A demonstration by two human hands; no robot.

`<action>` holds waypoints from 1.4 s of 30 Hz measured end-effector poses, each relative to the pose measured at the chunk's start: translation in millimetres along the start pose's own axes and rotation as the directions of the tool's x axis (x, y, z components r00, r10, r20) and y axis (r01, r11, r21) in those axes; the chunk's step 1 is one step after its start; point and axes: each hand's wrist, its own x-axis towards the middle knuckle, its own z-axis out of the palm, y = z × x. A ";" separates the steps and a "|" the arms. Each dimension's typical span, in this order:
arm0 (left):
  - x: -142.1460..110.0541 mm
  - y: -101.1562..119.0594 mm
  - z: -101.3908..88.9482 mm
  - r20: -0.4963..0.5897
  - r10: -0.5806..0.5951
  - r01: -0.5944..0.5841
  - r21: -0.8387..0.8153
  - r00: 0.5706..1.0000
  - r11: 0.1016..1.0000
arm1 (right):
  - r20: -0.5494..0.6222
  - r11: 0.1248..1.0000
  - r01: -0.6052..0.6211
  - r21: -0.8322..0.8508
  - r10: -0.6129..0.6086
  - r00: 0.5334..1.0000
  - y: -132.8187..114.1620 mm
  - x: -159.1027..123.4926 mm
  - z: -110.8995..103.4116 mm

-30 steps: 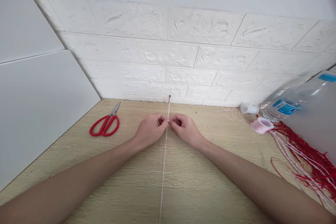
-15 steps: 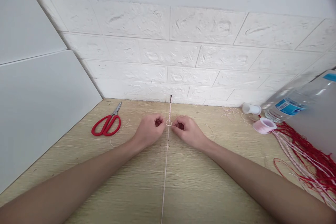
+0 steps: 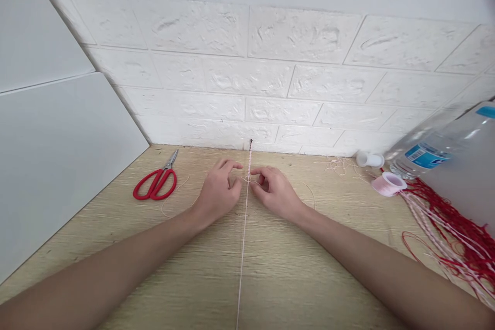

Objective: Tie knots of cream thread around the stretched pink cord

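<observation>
Head view shows our left hand [image 3: 217,191] with fingers parted, our right hand [image 3: 276,192] unclear in grip; uneven tugging could skew the thread loop [image 3: 248,180].

Soft pale light all over, white wall [image 3: 266,81] bright, wooden table [image 3: 309,278] darker up close, little shine on the plastic bottle [image 3: 436,145], thin string [image 3: 243,247] slightly fuzzy, sides stretched, top right corner dark

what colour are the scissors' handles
The handles of the scissors are red, seen best in the head view.
</observation>
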 end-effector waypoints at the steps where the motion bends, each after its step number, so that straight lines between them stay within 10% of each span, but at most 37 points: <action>1: -1.1 0.5 0.7 0.019 0.034 -0.035 0.003 0.999 0.999 | 0.008 1.000 0.021 -0.005 -0.020 1.000 0.3 0.2 0.4; 42: 1.7 -2.7 6.1 0.066 0.055 -0.066 0.176 0.996 0.982 | -0.001 0.987 0.039 -0.159 -0.040 0.999 3.6 3.2 4.8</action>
